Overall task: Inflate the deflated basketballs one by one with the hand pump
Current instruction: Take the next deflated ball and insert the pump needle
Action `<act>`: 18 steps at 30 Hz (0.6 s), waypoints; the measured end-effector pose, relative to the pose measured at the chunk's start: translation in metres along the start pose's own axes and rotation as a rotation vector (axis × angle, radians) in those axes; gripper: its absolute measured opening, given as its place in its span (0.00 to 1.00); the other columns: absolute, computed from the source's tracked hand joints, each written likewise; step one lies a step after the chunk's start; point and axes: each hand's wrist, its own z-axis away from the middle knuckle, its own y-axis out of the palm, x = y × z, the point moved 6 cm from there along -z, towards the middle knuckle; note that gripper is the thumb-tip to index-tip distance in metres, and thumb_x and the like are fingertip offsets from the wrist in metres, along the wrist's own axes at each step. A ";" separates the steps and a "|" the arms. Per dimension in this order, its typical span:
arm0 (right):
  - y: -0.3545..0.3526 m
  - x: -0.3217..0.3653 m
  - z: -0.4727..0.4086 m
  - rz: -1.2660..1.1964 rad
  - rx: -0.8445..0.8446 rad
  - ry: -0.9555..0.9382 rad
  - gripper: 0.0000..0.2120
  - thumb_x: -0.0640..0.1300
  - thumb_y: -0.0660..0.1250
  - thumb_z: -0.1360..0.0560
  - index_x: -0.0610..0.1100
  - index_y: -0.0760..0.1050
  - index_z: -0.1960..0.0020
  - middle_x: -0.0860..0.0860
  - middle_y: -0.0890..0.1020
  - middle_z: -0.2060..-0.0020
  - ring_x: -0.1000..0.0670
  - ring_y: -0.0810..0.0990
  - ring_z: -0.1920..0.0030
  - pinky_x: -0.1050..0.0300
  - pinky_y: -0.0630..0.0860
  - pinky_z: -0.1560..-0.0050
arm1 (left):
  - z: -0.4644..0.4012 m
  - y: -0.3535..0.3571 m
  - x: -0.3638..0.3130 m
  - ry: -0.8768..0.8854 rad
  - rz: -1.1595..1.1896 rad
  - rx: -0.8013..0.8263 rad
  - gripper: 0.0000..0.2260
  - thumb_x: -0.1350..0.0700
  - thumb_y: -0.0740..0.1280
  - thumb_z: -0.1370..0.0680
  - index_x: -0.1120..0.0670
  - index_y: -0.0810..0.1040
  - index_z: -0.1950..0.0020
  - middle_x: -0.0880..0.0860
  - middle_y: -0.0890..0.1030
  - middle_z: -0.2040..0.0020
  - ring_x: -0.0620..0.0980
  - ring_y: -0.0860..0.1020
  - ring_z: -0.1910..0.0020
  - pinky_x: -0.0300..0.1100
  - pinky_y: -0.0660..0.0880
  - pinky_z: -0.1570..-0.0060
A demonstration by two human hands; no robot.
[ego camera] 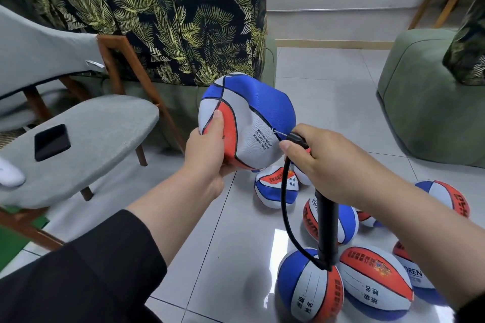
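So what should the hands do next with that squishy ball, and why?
Probably push the needle fully into the valve. The left hand holds the dented ball, and the right hand pinches the hose end with the needle tip just at the hole.

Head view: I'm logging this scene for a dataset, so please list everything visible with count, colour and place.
held basketball: one, blue, white and orange, dented, raised at centre
floor basketballs: at least seven, same colours, on the tiles lower right
hand pump: one, black, upright at right, its hose looping up to the needle at the held ball
phone: one, black, on the grey chair seat
grey chair: one, wooden legs, left
leaf-print cover: one, dark with green leaves, over the sofa behind
green seat: one, right
left hand: grips the held ball
right hand: pinches the needle connector
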 end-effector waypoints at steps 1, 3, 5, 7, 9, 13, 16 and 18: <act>0.000 -0.001 0.000 0.011 0.008 0.011 0.17 0.58 0.56 0.17 0.46 0.71 0.54 0.50 0.74 0.67 0.48 0.71 0.66 0.50 0.69 0.64 | -0.001 0.000 -0.001 0.025 -0.016 -0.011 0.18 0.39 0.67 0.18 0.49 0.76 0.34 0.52 0.84 0.42 0.56 0.85 0.48 0.51 0.83 0.69; 0.000 -0.003 0.000 0.027 0.024 0.025 0.18 0.58 0.56 0.17 0.45 0.71 0.54 0.49 0.75 0.65 0.46 0.73 0.64 0.49 0.72 0.61 | -0.002 0.000 -0.004 0.085 -0.057 -0.044 0.20 0.39 0.68 0.19 0.48 0.75 0.33 0.50 0.83 0.41 0.55 0.84 0.46 0.55 0.85 0.63; 0.001 -0.004 0.000 0.040 0.029 0.032 0.18 0.59 0.55 0.17 0.45 0.71 0.53 0.48 0.77 0.63 0.45 0.75 0.63 0.47 0.74 0.59 | -0.002 0.002 -0.007 0.166 -0.093 -0.073 0.20 0.38 0.68 0.21 0.47 0.75 0.33 0.48 0.83 0.42 0.53 0.84 0.45 0.57 0.85 0.54; 0.001 -0.005 0.000 0.050 0.027 0.037 0.19 0.59 0.55 0.16 0.45 0.70 0.54 0.48 0.76 0.64 0.45 0.73 0.64 0.47 0.73 0.61 | 0.001 0.004 -0.011 0.244 -0.134 -0.093 0.22 0.35 0.68 0.24 0.45 0.75 0.36 0.45 0.83 0.43 0.51 0.83 0.44 0.58 0.83 0.46; 0.001 -0.006 0.000 0.051 0.027 0.046 0.19 0.58 0.55 0.16 0.44 0.69 0.55 0.48 0.75 0.65 0.46 0.71 0.66 0.49 0.69 0.63 | 0.004 0.009 -0.012 0.288 -0.181 -0.081 0.22 0.33 0.68 0.26 0.44 0.76 0.38 0.44 0.83 0.45 0.49 0.83 0.45 0.58 0.82 0.44; 0.002 -0.010 -0.001 0.062 0.044 0.060 0.20 0.58 0.54 0.16 0.44 0.67 0.55 0.47 0.74 0.65 0.46 0.70 0.66 0.51 0.67 0.65 | 0.011 0.019 -0.008 0.333 -0.223 -0.061 0.12 0.37 0.68 0.22 0.44 0.75 0.48 0.44 0.82 0.49 0.49 0.83 0.47 0.59 0.82 0.45; 0.000 -0.015 -0.003 0.042 0.037 0.079 0.20 0.59 0.54 0.16 0.44 0.67 0.55 0.49 0.73 0.66 0.47 0.70 0.67 0.51 0.66 0.66 | 0.018 0.026 -0.006 0.365 -0.228 -0.043 0.10 0.40 0.68 0.20 0.45 0.75 0.49 0.44 0.82 0.51 0.48 0.82 0.49 0.58 0.81 0.44; -0.002 -0.018 -0.003 0.040 0.031 0.085 0.19 0.59 0.54 0.16 0.44 0.67 0.55 0.49 0.73 0.66 0.47 0.70 0.67 0.52 0.66 0.66 | 0.022 0.029 -0.007 0.374 -0.227 -0.043 0.09 0.42 0.68 0.19 0.45 0.74 0.50 0.43 0.81 0.52 0.45 0.81 0.50 0.55 0.81 0.44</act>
